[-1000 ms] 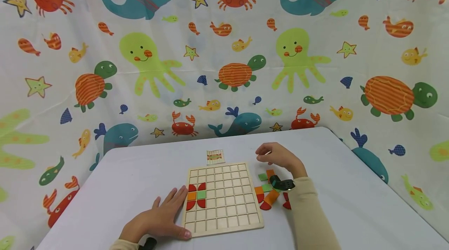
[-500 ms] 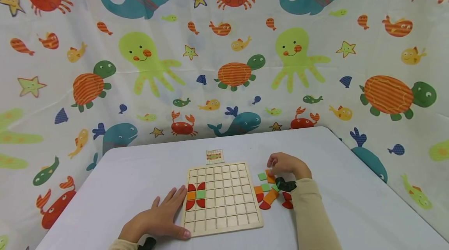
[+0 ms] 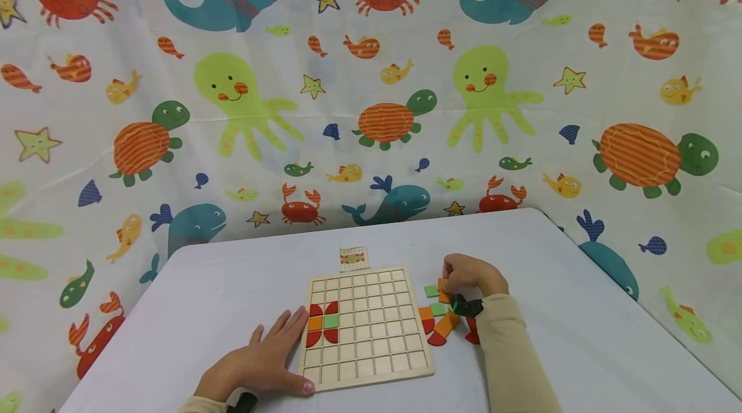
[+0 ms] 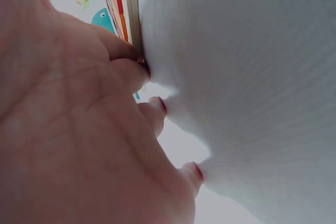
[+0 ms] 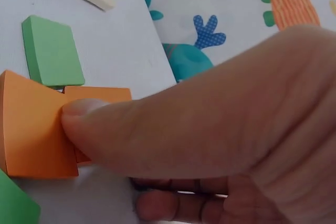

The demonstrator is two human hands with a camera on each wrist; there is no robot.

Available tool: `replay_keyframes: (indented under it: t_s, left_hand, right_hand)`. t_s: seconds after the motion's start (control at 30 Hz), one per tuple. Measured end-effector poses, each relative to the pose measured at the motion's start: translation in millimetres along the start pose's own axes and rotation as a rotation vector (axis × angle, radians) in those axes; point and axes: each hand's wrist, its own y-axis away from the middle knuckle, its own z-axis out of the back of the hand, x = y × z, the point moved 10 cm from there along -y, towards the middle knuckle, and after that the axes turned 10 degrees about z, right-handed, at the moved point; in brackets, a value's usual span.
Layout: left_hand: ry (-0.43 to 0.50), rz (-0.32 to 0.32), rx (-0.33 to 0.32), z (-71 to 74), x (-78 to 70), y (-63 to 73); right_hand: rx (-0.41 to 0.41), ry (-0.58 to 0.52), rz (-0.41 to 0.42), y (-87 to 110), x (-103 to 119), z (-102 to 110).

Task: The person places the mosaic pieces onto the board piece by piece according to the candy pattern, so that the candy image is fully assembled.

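A wooden grid board (image 3: 371, 329) lies on the white table; at its left edge, red rounded pieces (image 3: 331, 336) flank an orange square (image 3: 315, 323) and a green square (image 3: 330, 321). My left hand (image 3: 261, 361) rests with spread fingers along that edge, thumb at the near corner. To the board's right, my right hand (image 3: 475, 276) reaches down with curled fingers over loose tiles. In the right wrist view, its thumb overlaps an orange tile (image 5: 105, 94) beside another orange tile (image 5: 37, 129); the index fingertip is hidden behind the thumb.
A small pattern card (image 3: 354, 259) lies beyond the board. Loose green tiles (image 3: 431, 291), orange tiles (image 3: 446, 323) and red rounded pieces (image 3: 437, 339) are scattered by the board's right edge. A curtain printed with sea animals (image 3: 324, 78) hangs behind the table (image 3: 243, 284).
My right hand has come down and toward me from above the loose tiles, and its fingers have curled in at the orange ones. The left hand and board stay as they were.
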Motion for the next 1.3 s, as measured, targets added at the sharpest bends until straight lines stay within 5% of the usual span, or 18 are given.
replay_keyframes:
  t_s: [0.23, 0.67, 0.93, 1.3]
  left_hand:
    - [0.005, -0.005, -0.002, -0.4, 1.2, -0.4]
    - [0.000, -0.006, -0.007, -1.0, 1.5, -2.0]
    - [0.013, -0.001, -0.003, -0.7, 2.1, -0.1]
    - [-0.004, -0.007, -0.004, -0.4, 0.7, 0.4]
  right_hand:
    - [-0.048, -0.068, 0.100, -1.8, 12, 6]
    - [-0.096, -0.409, 0.300, -18.9, 46, -6]
    - [-0.012, -0.424, 0.444, -28.0, 97, -36]
    - [0.056, -0.420, 0.517, -34.2, 130, -71]
